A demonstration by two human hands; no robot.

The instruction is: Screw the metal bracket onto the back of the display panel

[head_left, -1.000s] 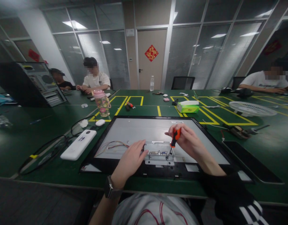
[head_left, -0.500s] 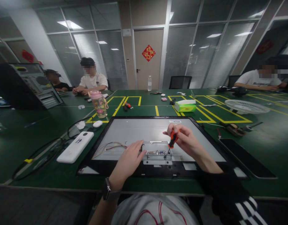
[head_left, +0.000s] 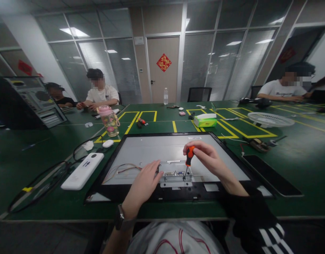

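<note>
A monitor panel (head_left: 141,150) lies face down on the green table in front of me, with a black frame and a grey metal back. A small metal board cover with ports (head_left: 175,174) sits near its front edge. My right hand (head_left: 207,158) is closed round an orange-and-black screwdriver (head_left: 188,157), held upright with its tip on the cover. Fingers together, my left hand (head_left: 145,183) rests on the panel and presses against the cover's left side. Thin coloured wires (head_left: 122,168) run across the panel to the left.
A white power bank (head_left: 83,170), black cables (head_left: 46,176) and a white mouse (head_left: 107,143) lie to the left. A pink-lidded bottle (head_left: 108,121), a green tissue box (head_left: 205,120), a fan grille (head_left: 270,119) and a black slab (head_left: 271,175) surround the panel. Several people sit at the far sides.
The screwdriver has gone from tilted to nearly upright over the cover. My head has shifted, so the whole scene sits slightly further left. The left hand stays in place.
</note>
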